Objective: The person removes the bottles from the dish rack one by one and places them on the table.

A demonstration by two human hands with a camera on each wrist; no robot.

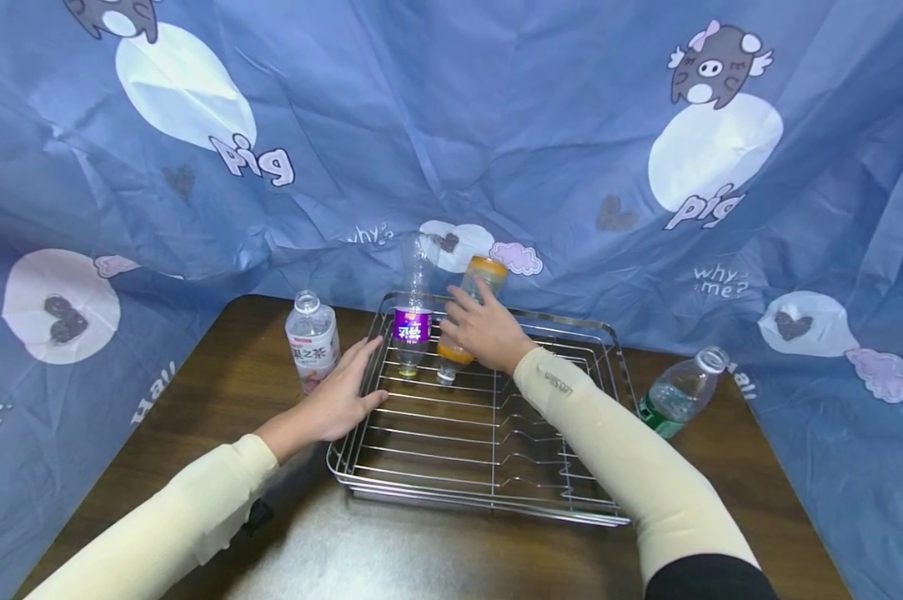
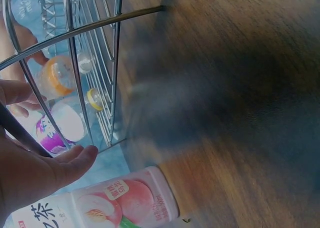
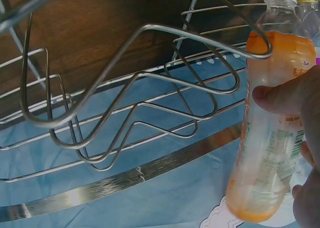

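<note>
My right hand (image 1: pixel 489 329) grips an orange-labelled plastic bottle (image 3: pixel 272 133), tilted upside down with its neck at the wires of a metal dish rack (image 1: pixel 436 421). Just left of it, a clear bottle with a purple label (image 1: pixel 412 325) stands inverted in the rack, its yellow-ringed mouth down. My left hand (image 1: pixel 343 392) rests along the rack's left rim, fingers extended. Close by on the table, outside the rack, stands a peach tea bottle (image 1: pixel 313 343) without a cap; its peach label shows in the left wrist view.
A clear bottle with a green label (image 1: pixel 679 396) leans beyond the rack's right side. Wavy wire dividers (image 3: pixel 145 112) line the rack's right part. The brown wooden table (image 1: pixel 421 554) backs onto a blue patterned curtain (image 1: pixel 451 125).
</note>
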